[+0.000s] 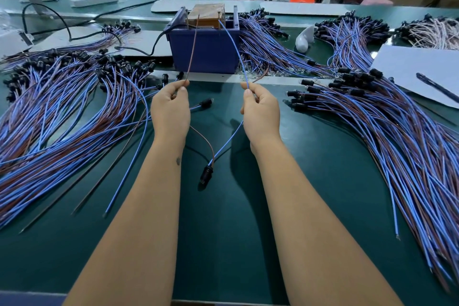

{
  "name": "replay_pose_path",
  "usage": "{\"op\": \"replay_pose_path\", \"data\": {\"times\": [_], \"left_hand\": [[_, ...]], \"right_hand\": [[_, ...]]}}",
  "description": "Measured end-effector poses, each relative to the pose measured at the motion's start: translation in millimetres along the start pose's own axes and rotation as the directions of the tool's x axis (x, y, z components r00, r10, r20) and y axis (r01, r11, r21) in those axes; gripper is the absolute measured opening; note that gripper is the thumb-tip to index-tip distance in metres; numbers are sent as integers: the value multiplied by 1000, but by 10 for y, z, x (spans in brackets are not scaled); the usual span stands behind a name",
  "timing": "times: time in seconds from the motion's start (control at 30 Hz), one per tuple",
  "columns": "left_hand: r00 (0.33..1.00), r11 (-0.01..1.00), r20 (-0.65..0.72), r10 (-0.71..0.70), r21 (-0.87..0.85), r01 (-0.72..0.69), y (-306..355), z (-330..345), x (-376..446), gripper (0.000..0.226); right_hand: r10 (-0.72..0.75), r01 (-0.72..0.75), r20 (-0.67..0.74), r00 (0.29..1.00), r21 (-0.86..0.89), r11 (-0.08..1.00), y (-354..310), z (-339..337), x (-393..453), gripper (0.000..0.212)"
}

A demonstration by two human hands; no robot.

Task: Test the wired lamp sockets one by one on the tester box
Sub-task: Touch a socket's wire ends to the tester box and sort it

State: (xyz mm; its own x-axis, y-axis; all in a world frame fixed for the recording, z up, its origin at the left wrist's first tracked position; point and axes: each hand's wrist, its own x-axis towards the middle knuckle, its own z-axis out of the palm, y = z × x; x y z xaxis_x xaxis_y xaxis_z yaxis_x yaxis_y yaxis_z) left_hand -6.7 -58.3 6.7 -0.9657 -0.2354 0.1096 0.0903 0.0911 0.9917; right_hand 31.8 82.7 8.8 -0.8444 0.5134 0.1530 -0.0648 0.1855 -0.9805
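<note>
Presently: left hand (171,107) pinches brown wire (192,49), right hand (259,107) blue wire (232,45) (spread, tips toward tester box (206,49)); socket (206,174) dangles.

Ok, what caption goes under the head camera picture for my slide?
Left hand pinches the brown wire, right hand the blue wire, tips raised to the tester box.

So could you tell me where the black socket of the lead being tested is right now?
In the head view the black socket hangs low at centre between the two forearms, above the green table, its brown wire and blue wire running up through the hands.
</note>
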Motion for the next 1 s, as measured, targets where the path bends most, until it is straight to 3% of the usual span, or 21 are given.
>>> {"op": "replay_pose_path", "data": {"times": [1.0], "left_hand": [[992,985,-40,-121,-131,115,38,-6,29,24]], "right_hand": [[7,-7,7,1000,-18,1000,5,-6,13,30]]}}
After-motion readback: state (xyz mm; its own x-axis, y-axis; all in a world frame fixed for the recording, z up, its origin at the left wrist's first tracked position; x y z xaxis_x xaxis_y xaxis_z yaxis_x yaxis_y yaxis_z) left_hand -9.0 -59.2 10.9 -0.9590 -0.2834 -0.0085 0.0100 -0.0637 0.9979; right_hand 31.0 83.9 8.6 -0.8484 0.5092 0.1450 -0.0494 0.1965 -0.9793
